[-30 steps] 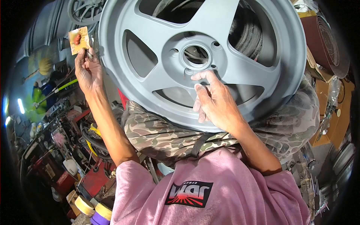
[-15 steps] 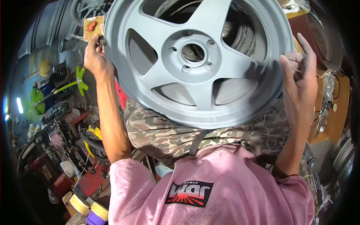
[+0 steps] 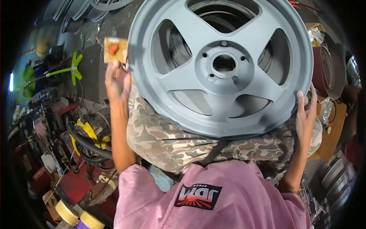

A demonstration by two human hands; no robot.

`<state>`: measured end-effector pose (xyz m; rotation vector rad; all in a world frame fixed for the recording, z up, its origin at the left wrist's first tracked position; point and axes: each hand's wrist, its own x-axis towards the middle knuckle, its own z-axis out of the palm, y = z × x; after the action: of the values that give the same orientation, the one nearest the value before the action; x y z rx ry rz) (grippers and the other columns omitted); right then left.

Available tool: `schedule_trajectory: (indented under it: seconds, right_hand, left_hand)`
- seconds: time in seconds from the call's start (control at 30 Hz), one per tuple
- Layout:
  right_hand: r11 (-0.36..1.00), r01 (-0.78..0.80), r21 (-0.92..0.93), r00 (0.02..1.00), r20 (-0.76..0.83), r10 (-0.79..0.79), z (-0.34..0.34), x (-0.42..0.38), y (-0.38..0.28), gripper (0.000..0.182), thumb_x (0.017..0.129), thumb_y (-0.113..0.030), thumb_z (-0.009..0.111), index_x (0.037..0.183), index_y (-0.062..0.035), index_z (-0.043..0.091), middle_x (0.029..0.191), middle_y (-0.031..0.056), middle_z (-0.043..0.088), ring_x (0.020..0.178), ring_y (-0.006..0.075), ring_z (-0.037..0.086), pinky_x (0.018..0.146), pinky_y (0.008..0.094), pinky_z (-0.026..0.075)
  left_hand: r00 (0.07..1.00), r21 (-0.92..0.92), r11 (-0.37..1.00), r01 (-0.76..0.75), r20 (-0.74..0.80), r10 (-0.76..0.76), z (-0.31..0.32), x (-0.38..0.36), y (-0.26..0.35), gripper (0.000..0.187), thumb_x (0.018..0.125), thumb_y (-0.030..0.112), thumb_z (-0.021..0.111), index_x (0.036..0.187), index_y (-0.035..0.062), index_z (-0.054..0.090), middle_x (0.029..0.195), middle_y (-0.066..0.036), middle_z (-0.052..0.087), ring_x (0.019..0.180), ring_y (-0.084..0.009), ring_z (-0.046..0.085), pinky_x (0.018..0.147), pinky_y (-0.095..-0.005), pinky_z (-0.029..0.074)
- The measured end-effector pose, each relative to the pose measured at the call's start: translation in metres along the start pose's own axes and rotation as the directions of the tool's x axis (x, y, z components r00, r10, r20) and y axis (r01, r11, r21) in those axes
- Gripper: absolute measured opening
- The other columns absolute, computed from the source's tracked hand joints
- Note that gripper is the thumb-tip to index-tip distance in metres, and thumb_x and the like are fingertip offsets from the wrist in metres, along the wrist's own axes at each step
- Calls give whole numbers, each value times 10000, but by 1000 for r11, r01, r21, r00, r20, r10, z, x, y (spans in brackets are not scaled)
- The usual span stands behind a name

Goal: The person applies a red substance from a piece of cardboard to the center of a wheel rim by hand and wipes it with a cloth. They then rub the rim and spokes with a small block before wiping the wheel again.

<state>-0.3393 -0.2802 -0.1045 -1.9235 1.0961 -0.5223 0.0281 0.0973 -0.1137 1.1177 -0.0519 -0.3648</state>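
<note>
A grey five-spoke car wheel [image 3: 217, 97] rests tilted on the person's lap, its face toward me. My left hand [image 3: 119, 82] is raised beside the wheel's left edge. It pinches a small yellowish square card [image 3: 110, 57] with a dab of orange-red paste [image 3: 113, 49] on it. A thin item by these fingers is partly hidden. On the right, my right hand [image 3: 306, 114] is at the lower right rim, thumb along the edge and fingers at its outer side, some of them hidden. Camouflage trousers [image 3: 160, 141] lie beneath the wheel.
A roll of brown abrasive sheet [image 3: 326, 72] stands at the right, near a cardboard box [image 3: 337, 126]. Black hose and yellow tool parts [image 3: 89, 137] lie at the left. Rolls of tape [image 3: 68, 212] sit at the lower left, and more wheels [image 3: 337, 175] at the lower right.
My view has shifted and tilted, so the wheel appears farther right and turned. My right hand has come down from beside the wheel to its rim. My left hand still holds the card.
</note>
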Motion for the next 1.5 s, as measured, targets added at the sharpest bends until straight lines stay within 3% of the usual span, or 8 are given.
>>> schedule_trajectory:
  seconds: [0.23,0.5,0.67,0.77,0.93,1.17,1.27,1.5]
  right_hand:
    - [998,-28,64,999,-27,30,10,7,-11,589,1059,-234,623,1557,-25,389,1026,70,687,887,62,558,811,194,432]
    - [995,90,39,995,-42,-88,5,50,-49,635,1038,-156,646,1578,-7,348,907,49,684,800,47,532,725,173,428]
    - [973,-35,228,999,-13,39,9,11,-84,746,1041,-95,609,1633,-16,162,891,111,731,713,73,628,632,204,501]
    - [942,-130,308,991,16,131,23,-9,-79,790,1031,-85,617,1633,-5,111,840,107,720,585,71,590,503,190,455]
    - [907,-189,377,981,36,190,31,-12,-65,803,1019,-56,613,1628,17,95,753,29,650,582,30,526,516,191,444]
    - [906,-60,419,998,8,62,18,1,-64,737,1015,-53,632,1609,8,200,756,45,642,612,78,576,574,222,482]
    - [962,21,273,971,-235,45,7,4,-76,574,1022,-103,649,1530,9,406,846,34,647,689,65,592,606,202,490]
    - [949,311,50,950,25,-313,37,7,-117,276,987,-42,648,1257,-26,695,845,-7,631,721,64,538,682,222,455]
  left_hand:
    - [997,-393,918,-50,41,72,-6,-15,-32,553,961,43,616,1474,-37,426,1464,-201,539,1349,-313,543,1194,-496,403]
    - [990,-279,958,-64,103,96,39,113,-2,516,942,4,616,1417,-115,453,1441,-212,546,1362,-323,520,1225,-469,373]
    - [827,-274,923,269,557,-76,54,268,3,451,950,-11,625,1372,-109,499,1379,-222,594,1341,-348,546,1208,-461,407]
    - [953,81,993,90,283,-109,98,298,-12,240,879,131,718,1051,-34,695,921,-95,729,839,-171,690,743,-285,537]
    - [914,106,985,135,371,-165,99,328,-16,350,891,89,673,1195,-74,620,1076,-179,724,1000,-263,710,914,-367,581]
    - [945,66,998,4,327,-25,120,282,0,275,910,68,624,1155,-59,627,1052,-166,726,980,-293,703,949,-408,565]
    - [942,89,995,-40,336,7,142,224,15,143,915,55,625,1029,-29,642,948,-116,697,817,-226,647,814,-348,547]
    - [923,151,987,52,369,-105,210,80,6,174,885,52,689,1033,-30,732,1000,-102,745,828,-153,713,729,-281,582]
